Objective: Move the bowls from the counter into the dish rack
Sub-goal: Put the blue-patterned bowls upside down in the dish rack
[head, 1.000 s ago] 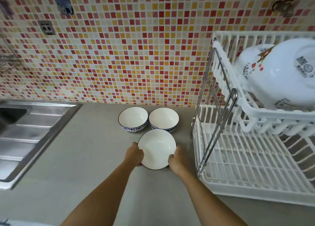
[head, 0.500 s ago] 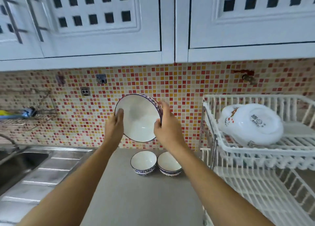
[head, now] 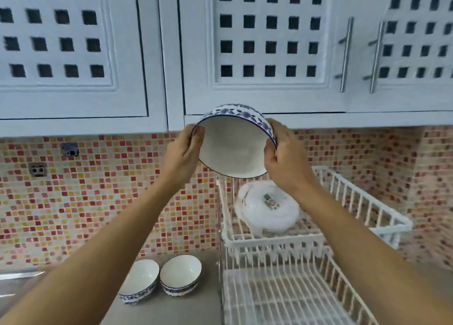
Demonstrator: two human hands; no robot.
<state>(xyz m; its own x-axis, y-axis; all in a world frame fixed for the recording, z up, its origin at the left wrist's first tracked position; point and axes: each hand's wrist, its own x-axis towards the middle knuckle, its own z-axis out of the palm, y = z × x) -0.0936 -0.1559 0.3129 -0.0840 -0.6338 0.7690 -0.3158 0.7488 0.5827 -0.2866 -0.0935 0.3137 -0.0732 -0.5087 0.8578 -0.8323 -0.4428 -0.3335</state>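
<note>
I hold a white bowl with a blue floral band (head: pixel 232 148) high in the air, tilted so its inside faces me. My left hand (head: pixel 182 150) grips its left rim and my right hand (head: pixel 285 156) grips its right rim. The bowl hangs above the upper tier of the white dish rack (head: pixel 362 202). Two matching bowls stand upright side by side on the grey counter, the left bowl (head: pixel 141 281) and the right bowl (head: pixel 180 274), just left of the rack.
An overturned white dish (head: pixel 268 205) lies in the rack's upper tier. The lower tier (head: pixel 282 297) is a white grid. White wall cabinets (head: pixel 269 55) hang close above the held bowl. A steel sink edge (head: pixel 19 274) shows at far left.
Both hands lifted the bowl off the counter, raised it and carried it right, to above the rack's upper tier. The view tilted upward.
</note>
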